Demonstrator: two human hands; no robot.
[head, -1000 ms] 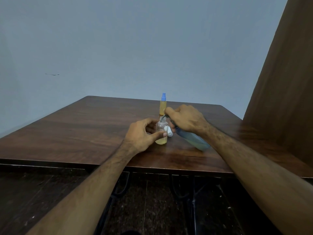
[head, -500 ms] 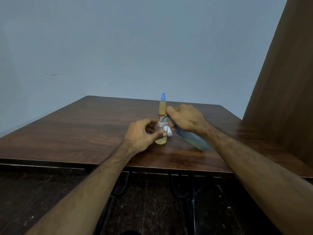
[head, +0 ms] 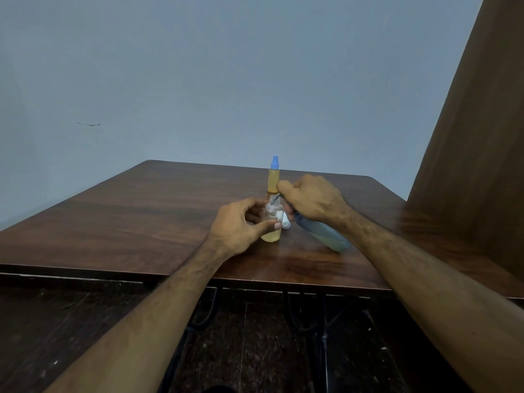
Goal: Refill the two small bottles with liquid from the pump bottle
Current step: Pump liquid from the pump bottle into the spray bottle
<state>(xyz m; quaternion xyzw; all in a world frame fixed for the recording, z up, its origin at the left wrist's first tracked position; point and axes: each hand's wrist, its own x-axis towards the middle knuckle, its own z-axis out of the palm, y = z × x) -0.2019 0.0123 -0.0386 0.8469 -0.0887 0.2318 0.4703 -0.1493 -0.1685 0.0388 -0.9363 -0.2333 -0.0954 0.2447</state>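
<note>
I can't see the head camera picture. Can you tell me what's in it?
The right hand tips a bluish pump bottle so its nozzle goes into an open small bottle, which the left hand holds on a wooden table. Behind stands a capped small bottle of yellow liquid.

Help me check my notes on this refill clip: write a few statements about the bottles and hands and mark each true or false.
1. The left hand grips the open small bottle, which stands upright on the table. True.
2. That bottle is full to the neck. False: yellowish liquid fills only its lower part.
3. The right hand holds the pump bottle tilted, its nozzle at the small bottle's mouth. True.
4. The blue-capped bottle lies on its side. False: it stands upright behind the hands.
5. The blue-capped bottle has its cap on. True.
</note>
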